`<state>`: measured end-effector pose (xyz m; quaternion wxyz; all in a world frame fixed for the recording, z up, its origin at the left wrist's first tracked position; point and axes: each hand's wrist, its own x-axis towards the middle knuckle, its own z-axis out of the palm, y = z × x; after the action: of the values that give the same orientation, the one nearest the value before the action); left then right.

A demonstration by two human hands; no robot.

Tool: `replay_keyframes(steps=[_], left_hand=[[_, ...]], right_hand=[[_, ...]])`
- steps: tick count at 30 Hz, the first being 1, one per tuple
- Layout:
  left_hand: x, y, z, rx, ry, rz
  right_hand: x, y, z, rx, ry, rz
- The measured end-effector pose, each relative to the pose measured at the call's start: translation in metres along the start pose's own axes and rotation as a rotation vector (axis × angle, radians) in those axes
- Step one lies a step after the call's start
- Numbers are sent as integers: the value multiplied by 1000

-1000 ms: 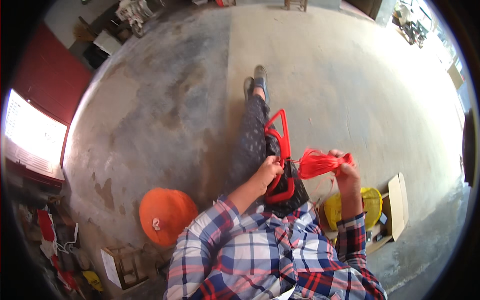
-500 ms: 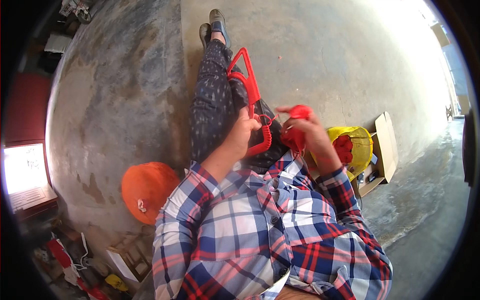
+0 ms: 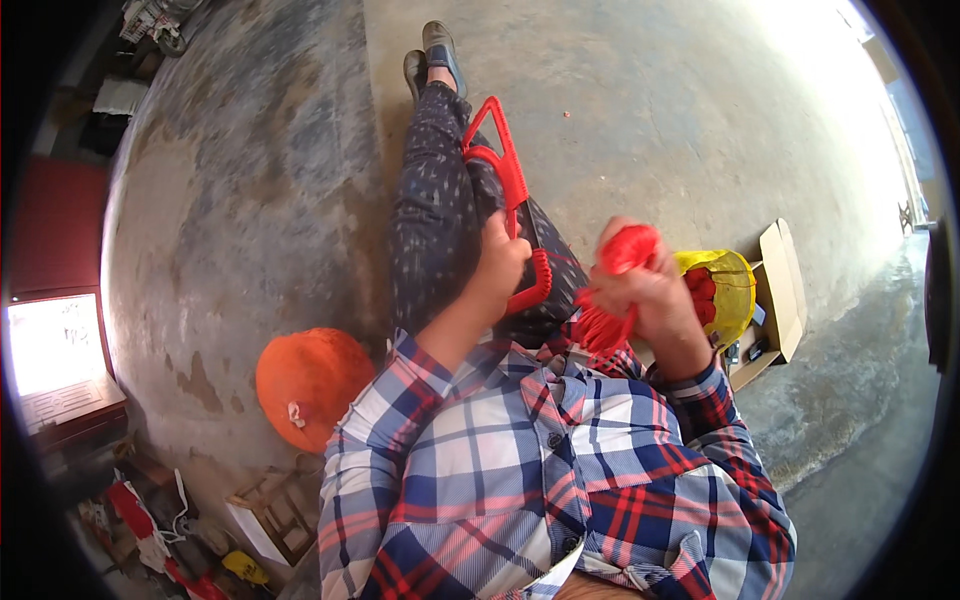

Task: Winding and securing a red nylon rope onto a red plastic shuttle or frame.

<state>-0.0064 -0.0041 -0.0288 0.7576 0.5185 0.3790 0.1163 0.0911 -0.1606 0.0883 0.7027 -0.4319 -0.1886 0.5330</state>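
Note:
A red plastic frame (image 3: 514, 182) with a long triangular loop at its far end and a curved, ridged near end lies over my dark patterned trousers. My left hand (image 3: 502, 262) is closed around its middle, between the two ends. To the right, my right hand (image 3: 655, 292) grips a bundle of shiny red string (image 3: 603, 322), whose rounded top pokes out above the fingers and whose strands hang below. A thin red strand runs from the frame towards the bundle. Motion blurs the right fingers a little.
A yellow mesh basket (image 3: 737, 296) with red material inside stands right of my right forearm, against an open cardboard box (image 3: 786, 290). At my left is an orange rounded bundle (image 3: 315, 390). A small wooden stool (image 3: 275, 515) and clutter sit at lower left.
My right hand has moved right, away from the frame, with the red string bundle, and has turned it more upright. The left hand keeps its hold on the frame.

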Motion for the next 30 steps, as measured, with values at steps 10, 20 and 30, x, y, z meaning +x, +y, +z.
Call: replay_keyframes(steps=[10, 20, 30], left_hand=[[-50, 51, 9, 477, 7, 579], [-19, 4, -47, 127, 29, -15], [-29, 3, -24, 355, 43, 93]], right_hand=[[-10, -88, -81, -292, 313, -503], [16, 8, -77, -551, 186, -142], [72, 74, -28, -1097, -51, 7]])
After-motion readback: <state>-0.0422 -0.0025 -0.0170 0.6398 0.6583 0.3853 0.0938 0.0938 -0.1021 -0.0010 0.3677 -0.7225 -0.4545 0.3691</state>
